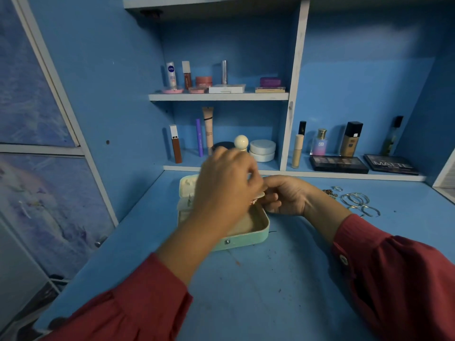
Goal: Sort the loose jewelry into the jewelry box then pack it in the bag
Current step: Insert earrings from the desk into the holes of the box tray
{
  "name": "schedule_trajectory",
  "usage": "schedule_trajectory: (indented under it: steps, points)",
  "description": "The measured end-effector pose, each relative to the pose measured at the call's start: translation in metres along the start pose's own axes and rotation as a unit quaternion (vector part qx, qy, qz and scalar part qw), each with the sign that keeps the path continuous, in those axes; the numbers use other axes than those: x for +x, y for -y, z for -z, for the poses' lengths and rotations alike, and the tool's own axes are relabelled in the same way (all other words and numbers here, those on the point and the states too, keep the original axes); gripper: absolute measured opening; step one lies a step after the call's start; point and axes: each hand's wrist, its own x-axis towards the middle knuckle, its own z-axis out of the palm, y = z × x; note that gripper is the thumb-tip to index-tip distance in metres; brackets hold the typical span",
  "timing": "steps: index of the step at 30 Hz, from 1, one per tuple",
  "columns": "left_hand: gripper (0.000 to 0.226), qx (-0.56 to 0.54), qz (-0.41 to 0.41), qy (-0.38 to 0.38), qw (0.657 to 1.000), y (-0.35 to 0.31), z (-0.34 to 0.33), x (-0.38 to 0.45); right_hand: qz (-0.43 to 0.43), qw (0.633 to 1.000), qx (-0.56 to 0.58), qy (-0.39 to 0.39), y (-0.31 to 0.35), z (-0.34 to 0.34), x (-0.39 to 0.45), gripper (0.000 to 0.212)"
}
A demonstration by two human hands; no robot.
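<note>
Both hands pinch small gold piece over open jewelry box.

left hand hides jewelry box interior, blurred

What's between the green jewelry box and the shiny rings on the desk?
In the head view, the right hand lies between the open mint-green jewelry box and the loose silver rings.
</note>
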Motion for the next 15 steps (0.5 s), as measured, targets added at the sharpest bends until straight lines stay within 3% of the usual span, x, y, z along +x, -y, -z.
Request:
schedule_trajectory:
  steps: [3,5,9,15]
  points:
    - [0.008,-0.085,0.171,0.146,0.971,0.032,0.013,0.024,-0.005,1.000,0.021,-0.009,0.001,-0.003,-0.003,0.019]
    - [0.012,-0.135,0.222,0.211,0.942,0.051,0.011,0.035,-0.011,1.000,0.021,-0.009,0.001,-0.003,-0.002,0.020]
    - [0.005,-0.183,0.278,0.273,0.903,0.068,-0.004,0.037,-0.014,1.000,0.014,-0.012,0.001,-0.004,-0.003,0.021]
    - [0.005,-0.176,0.270,0.309,0.895,0.067,-0.014,0.032,-0.010,1.000,0.015,0.001,0.000,-0.005,-0.002,0.023]
